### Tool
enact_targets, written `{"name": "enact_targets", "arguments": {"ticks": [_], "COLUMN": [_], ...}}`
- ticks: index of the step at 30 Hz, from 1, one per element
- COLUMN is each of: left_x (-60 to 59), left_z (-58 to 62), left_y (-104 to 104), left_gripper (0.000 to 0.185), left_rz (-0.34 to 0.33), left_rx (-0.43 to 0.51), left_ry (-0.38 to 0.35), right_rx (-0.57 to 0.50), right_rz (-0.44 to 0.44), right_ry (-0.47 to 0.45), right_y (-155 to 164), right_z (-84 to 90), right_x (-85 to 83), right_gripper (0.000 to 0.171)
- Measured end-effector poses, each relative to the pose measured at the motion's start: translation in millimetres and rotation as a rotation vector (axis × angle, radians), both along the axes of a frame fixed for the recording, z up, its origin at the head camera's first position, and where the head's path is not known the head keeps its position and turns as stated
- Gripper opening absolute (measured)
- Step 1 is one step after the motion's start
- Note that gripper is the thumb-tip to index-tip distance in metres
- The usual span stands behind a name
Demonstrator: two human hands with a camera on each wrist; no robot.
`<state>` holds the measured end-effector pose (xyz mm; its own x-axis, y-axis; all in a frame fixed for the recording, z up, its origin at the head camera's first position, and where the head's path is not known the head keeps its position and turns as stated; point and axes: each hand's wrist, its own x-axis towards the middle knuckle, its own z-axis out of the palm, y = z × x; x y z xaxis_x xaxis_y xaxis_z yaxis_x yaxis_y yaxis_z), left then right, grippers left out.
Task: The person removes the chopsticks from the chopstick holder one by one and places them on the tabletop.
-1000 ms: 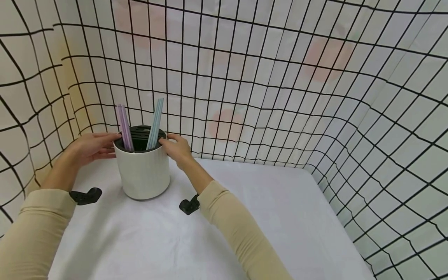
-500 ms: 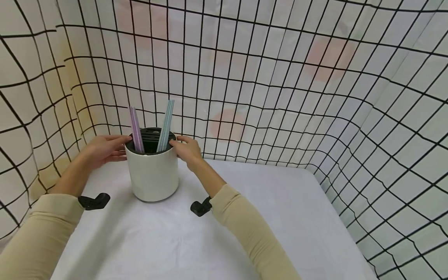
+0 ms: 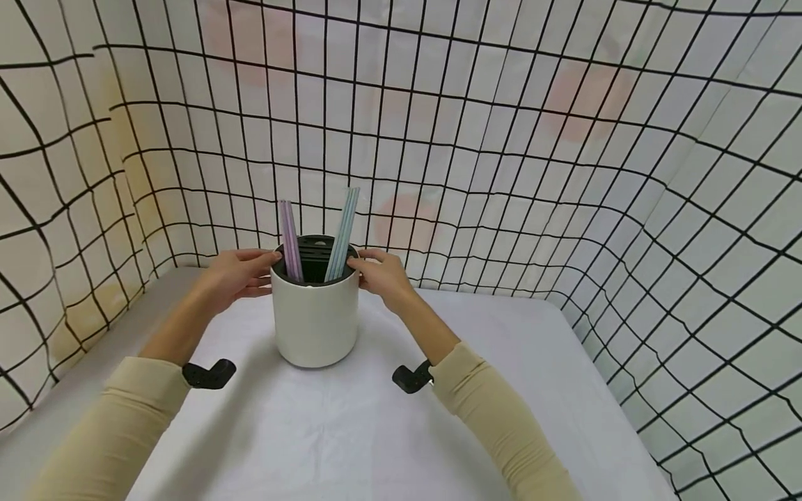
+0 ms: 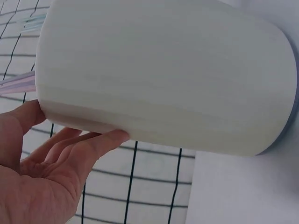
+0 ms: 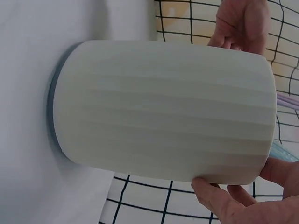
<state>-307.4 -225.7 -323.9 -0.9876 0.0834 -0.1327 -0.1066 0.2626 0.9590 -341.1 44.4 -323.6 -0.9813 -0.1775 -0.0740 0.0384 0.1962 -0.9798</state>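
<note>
A white round utensil holder (image 3: pixel 316 323) with a black slotted insert (image 3: pixel 312 247) stands upright on the white-covered table. Slim purple sticks (image 3: pixel 291 243) lean in its left side and slim light-blue sticks (image 3: pixel 342 236) in its right; their exact kind is unclear. My left hand (image 3: pixel 241 275) grips the upper left rim, thumb at the top edge and fingers against the outer wall. From the opposite side my right hand (image 3: pixel 382 277) holds the rim in the same way. In the right wrist view, the fingers (image 5: pixel 217 196) press the ribbed wall (image 5: pixel 163 112).
Black wire grid panels (image 3: pixel 476 139) rise at the back and along both sides. White cloth covers the table (image 3: pixel 501 362), whose far edge meets the grid. A black wrist-camera mount (image 3: pixel 209 374) sits on the left forearm, and another mount (image 3: pixel 412 378) on the right.
Both hands have moved the utensil holder to the right and slightly nearer, away from the left grid panel. The grip on its rim stays the same.
</note>
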Motion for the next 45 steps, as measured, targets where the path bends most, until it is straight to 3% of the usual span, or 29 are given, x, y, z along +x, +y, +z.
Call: {"name": "enact_targets", "arguments": {"ticks": [7,17,24,33,45], "left_x": [1.2,-11.2,-13.5,-12.6,-13.3], "left_z": [-4.4,-10.4,-12.6,-12.9,-11.5], "left_y": [37.0,91.5,118.3,135.9,132.9], "left_gripper": [0.065,0.057,0.052,0.049,0.053], "left_rz": [0.005,0.029,0.036,0.031,-0.010], "left_rx": [0.028,0.078,0.105,0.118,0.019], "left_ry": [0.021,0.007,0.029,0.035,0.068], "right_rx": [0.006,0.014,0.048,0.049,0.039], "right_rz": [0.001,-0.049,-0.057,-0.094,-0.074], "right_ry": [0.004,-0.002,0.007,-0.011,0.047], "right_y": [40.9,93.2,119.4,135.3,140.8], "right_z": [-0.6,-0.4,1.1,5.0,-4.8], "right_x": [3.7,8.3,11.3,19.4,18.5], "right_gripper": [0.044,0.044,0.046,0.046,0.047]}}
